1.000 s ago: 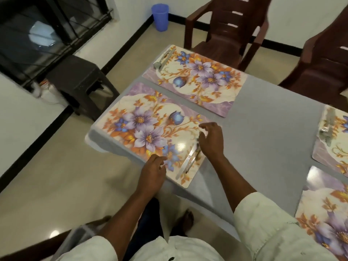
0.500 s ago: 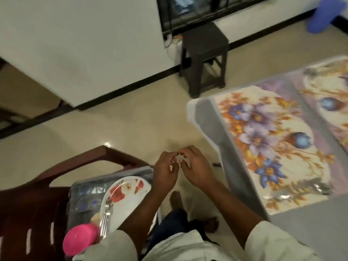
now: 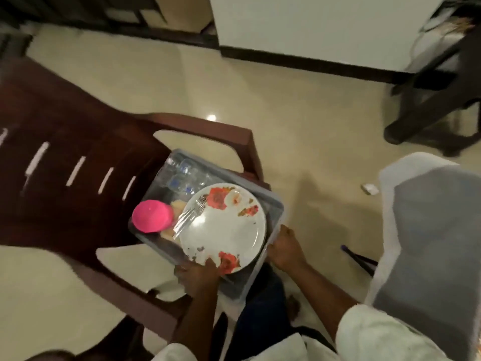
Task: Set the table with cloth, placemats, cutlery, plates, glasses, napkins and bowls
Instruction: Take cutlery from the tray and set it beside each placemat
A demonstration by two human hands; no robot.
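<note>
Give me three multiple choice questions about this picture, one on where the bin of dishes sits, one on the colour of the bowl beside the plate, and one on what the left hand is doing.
1. Where does the clear bin sit?
A. on the brown chair seat
B. on the floor
C. on the table

2. What colour is the bowl beside the plate?
A. blue
B. pink
C. green

3. What is the left hand doing?
A. hanging idle
B. holding forks
C. gripping the near edge of the plate

Answers:
1 A, the bin rests on the seat, between the chair's arms.
2 B, the upturned bowl is bright pink.
3 C, its fingers curl over the plate's near rim, while the right hand is at the bin's side.
</note>
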